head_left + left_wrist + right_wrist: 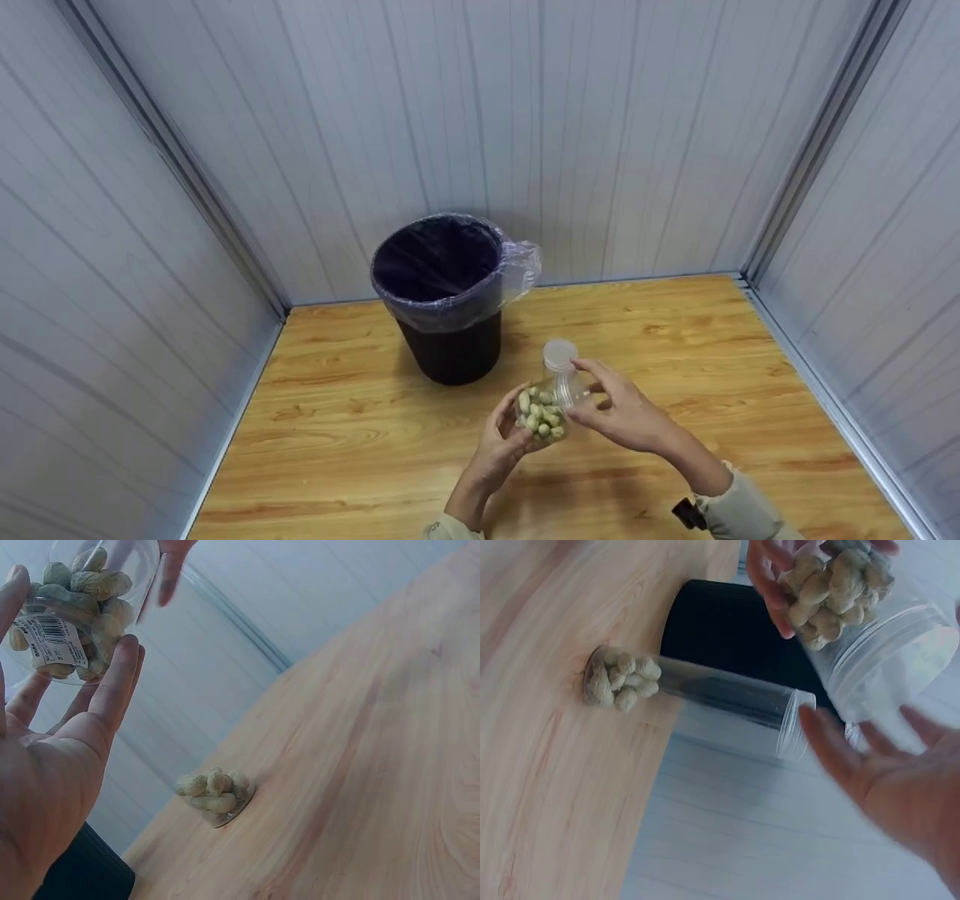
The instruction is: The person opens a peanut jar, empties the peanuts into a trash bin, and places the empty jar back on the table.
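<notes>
My left hand [499, 442] holds a clear jar [139, 589] of unshelled peanuts [540, 416] around its body, tilted with its top toward the right. A barcode label [56, 637] shows on the jar. My right hand [626, 412] is at the jar's clear ribbed lid [889, 641], fingers spread around it. In the left wrist view a gap shows between a right finger and the jar's edge; firm contact is unclear. Just behind stands a tall clear jar [720, 694] with a lid [560, 352] and peanuts [622, 679] at its bottom.
A black bin [454, 349] stands upright on the wooden table [337, 442], left of the tall jar and near the back wall. Its thin plastic liner [521, 266] bulges out at the right. Pale panel walls [600, 135] enclose the table at the back and both sides.
</notes>
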`<state>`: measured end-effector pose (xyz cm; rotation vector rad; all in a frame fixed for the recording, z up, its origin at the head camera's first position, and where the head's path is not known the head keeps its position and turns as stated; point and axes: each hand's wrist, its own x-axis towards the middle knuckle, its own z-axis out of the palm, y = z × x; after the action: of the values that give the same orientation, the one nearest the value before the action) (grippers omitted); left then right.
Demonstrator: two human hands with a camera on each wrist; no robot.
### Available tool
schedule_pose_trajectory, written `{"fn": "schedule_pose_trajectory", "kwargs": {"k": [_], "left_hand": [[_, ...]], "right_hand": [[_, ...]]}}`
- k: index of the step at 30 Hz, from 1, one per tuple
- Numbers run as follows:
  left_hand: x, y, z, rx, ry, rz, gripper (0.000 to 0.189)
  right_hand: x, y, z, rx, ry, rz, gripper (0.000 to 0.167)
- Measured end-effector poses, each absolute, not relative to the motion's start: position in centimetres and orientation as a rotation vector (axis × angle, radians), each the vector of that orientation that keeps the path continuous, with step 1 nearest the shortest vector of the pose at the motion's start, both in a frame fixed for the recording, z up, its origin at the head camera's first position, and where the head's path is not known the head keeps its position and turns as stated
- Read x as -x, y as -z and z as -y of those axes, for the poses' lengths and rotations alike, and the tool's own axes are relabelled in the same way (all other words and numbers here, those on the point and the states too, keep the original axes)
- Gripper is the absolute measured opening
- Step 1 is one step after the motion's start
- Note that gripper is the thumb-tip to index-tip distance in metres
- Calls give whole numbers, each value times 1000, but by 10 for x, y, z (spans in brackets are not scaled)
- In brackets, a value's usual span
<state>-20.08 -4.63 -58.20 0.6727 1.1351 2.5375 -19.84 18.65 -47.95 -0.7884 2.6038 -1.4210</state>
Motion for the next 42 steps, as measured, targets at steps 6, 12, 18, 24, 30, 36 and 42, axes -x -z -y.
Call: {"fn": "schedule_pose_trajectory", "kwargs": {"k": [6, 12, 18, 24, 30, 36, 42], "left_hand": [[201, 584, 46, -710, -2541, -1214, 76], [200, 584, 44, -750, -2506, -1383, 85], [199, 582, 44, -639, -2503, -1496, 81], [197, 582, 47, -582, -2505, -1445, 78], [197, 583, 50, -591, -2506, -1330, 72], [197, 584, 51, -572, -2502, -1336, 68], [198, 584, 52, -598, -2501, -1363, 69]], "right_hand": [[194, 480, -177, 488, 1367, -2650, 60], [195, 481, -168, 322, 1439, -2618, 57], [196, 486, -169, 428, 1483, -2596, 62], [197, 489, -175, 680, 1439, -2557, 73], [198, 492, -184, 954, 1497, -2476, 79], [198, 499, -189, 1104, 1607, -2372, 97], [195, 496, -189, 919, 1634, -2427, 92]]}}
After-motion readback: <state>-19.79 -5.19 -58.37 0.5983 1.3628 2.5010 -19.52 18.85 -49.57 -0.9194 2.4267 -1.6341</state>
